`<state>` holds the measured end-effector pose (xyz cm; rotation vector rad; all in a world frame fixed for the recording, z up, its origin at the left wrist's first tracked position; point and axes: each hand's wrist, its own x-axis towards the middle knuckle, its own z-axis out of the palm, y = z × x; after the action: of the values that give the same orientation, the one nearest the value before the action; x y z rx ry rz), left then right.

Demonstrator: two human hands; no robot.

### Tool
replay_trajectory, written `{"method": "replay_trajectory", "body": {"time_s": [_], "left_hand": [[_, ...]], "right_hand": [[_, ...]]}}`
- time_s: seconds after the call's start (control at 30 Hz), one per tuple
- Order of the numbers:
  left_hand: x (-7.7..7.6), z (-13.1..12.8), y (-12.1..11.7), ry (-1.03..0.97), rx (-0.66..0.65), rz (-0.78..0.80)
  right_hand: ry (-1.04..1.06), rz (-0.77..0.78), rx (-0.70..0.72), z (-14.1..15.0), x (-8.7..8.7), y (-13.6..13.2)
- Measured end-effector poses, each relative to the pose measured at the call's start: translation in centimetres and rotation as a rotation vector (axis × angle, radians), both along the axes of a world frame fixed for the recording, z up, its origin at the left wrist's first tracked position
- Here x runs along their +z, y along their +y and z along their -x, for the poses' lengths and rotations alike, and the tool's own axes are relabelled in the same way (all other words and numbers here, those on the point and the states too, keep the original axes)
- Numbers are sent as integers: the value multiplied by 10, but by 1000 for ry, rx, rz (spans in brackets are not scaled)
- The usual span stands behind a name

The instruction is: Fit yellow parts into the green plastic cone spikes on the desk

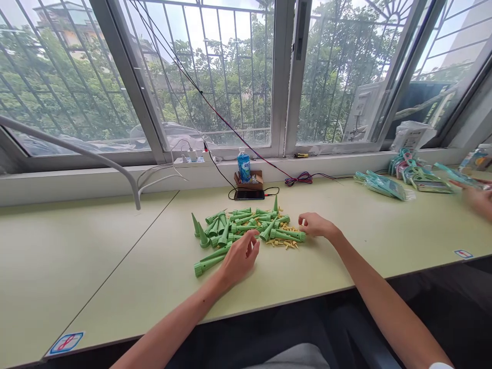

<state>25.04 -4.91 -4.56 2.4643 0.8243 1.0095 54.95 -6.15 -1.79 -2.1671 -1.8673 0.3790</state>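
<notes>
A pile of hollow green plastic spikes [220,225] with ribbed, cap-like ends lies on the table. Small yellow plastic pieces [286,243] are scattered among and beside them. My left hand [241,256] is at the near side of the pile, fingers curved and thumb apart, with nothing visible between them. Beside its wrist lies a green spike [207,265]. At the pile's right end, my right hand [317,225] has its fingers bent close together above the yellow pieces; whatever is between the fingertips cannot be made out. A few spikes stand upright at the left.
Behind the pile are a phone [249,195] with a cable, and a blue-liquid bottle [243,166] in a small cardboard box [257,180]. Bundled wires [300,178] lie farther right. Another person's hand [476,200] is near turquoise packages [380,184]. A grey tube [96,156] hangs over the left.
</notes>
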Motion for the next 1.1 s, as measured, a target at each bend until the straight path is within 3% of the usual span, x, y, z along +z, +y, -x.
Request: {"method": "replay_trajectory", "body": {"time_s": [0.33,0.53,0.57,0.63,0.77,0.9,1.1], "left_hand": [[0,-1,0,0,0,-12],[2,-2,-2,-7,22,-18],[2,-1,-2,-11,34,-19],[2,-1,-1,-27,55,-35],[0,1,1,-47,25,-102],[-1,2,-1,-4,-35,-139],[0,1,-7,133,-149,-234]], "right_hand": [[-16,-78,-24,8,-2,15],[8,-255,-48,34,13,18],[30,-303,-8,44,16,17],[147,-413,202,68,23,17],[245,-411,533,111,29,22],[320,-486,625,126,20,32],[350,-629,657,124,-3,32]]}}
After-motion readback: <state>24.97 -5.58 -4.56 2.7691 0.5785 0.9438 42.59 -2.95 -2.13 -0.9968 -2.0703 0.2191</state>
